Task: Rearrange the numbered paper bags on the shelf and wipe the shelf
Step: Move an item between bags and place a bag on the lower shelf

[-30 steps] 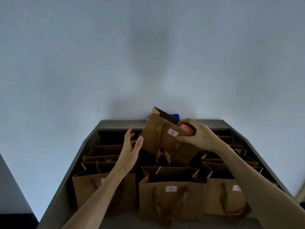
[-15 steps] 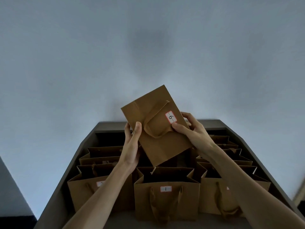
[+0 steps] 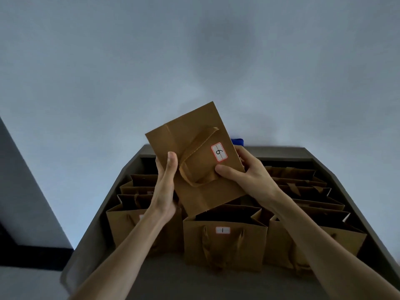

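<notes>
Lifted clear of the row it sat in a second ago, the paper bag marked 6 is now folded flat and held tilted above the shelf, its label turned sideways and its ribbon handle lying across the front face. The left hand grips the bag's left edge, thumb on the front and fingers curled behind. The right hand clamps the right edge the same way, thumb pressed on the front just below the label.

Beneath it the other brown bags stand open in rows on the dark shelf. The bag marked 1 is at the front middle, directly under the raised bag, with a front left bag and a front right bag beside it; their labels are hidden by the forearms. More bags fill the rows behind. A small blue object, perhaps a cloth, peeks out behind the held bag at the shelf's back edge, against the pale wall.
</notes>
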### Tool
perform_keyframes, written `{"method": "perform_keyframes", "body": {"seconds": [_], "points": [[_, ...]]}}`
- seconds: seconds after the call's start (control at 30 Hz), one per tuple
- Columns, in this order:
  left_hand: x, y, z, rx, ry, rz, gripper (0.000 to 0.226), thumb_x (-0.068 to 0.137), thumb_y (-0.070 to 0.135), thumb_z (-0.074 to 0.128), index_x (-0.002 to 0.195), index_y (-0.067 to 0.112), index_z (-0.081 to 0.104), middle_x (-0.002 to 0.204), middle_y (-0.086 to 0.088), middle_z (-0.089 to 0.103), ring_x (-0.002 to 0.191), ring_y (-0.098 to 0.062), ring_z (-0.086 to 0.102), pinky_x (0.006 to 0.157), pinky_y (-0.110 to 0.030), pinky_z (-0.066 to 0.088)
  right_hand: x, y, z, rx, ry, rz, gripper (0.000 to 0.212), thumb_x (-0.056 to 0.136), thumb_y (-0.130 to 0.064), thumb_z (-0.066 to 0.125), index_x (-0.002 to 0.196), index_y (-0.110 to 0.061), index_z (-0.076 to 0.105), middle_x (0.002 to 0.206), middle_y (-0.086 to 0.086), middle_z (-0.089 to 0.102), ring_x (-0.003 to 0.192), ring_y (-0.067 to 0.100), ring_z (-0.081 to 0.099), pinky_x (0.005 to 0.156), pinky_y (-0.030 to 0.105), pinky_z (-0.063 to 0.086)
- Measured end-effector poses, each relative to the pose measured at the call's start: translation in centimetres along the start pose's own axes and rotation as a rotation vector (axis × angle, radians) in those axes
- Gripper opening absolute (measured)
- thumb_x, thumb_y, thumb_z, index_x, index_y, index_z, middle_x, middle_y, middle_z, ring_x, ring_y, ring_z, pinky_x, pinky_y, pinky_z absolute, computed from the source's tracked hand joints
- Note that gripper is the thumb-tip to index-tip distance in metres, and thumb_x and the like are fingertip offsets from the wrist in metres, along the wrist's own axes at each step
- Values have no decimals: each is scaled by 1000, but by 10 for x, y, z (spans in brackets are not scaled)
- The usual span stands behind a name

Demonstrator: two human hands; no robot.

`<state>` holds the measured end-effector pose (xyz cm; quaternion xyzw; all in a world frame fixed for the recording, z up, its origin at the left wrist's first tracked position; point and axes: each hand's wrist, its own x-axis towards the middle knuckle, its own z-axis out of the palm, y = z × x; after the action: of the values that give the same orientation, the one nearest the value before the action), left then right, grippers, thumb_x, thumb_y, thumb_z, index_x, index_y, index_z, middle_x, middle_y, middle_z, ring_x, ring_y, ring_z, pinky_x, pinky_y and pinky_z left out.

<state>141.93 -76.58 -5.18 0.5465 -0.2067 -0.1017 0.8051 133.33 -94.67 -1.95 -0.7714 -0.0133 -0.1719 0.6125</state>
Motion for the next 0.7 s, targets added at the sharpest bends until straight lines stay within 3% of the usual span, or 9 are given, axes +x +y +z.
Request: {"method": "perform_keyframes", "body": {"seconds": [0.17,0.4,0.57,0.7], "points": [[-10,1,-11,65,-37,6,122,41,79,75,145,44,22,134,1,55,113,-22,63,88,-53,54,-16,-8,13,-5,59,1,66,69,-42,76,129,-36,48,119,-7,62,101,17,67,82,36,60],[-24,-1,-27,38,-78,17,106,53,75,73,142,47,24,135,4,54,115,-22,62,91,-55,52,-45,-20,42,-57,165,24,69,69,-41,75,132,-31,48,119,-5,63,103,17,66,85,39,59],[-45,-6,-51,77,-123,56,98,56,76,70,140,46,28,132,9,55,114,-16,62,94,-51,52,-82,-16,73,-63,237,50,61,75,-35,75,130,-32,49,118,-8,63,102,11,67,82,30,59],[-68,-18,-59,44,-204,-9,102,54,77,71,140,45,28,132,8,53,115,-16,60,96,-49,51,-118,-9,89,-78,326,96,54,79,-33,75,127,-38,51,115,-11,64,98,6,67,76,25,59]]}}
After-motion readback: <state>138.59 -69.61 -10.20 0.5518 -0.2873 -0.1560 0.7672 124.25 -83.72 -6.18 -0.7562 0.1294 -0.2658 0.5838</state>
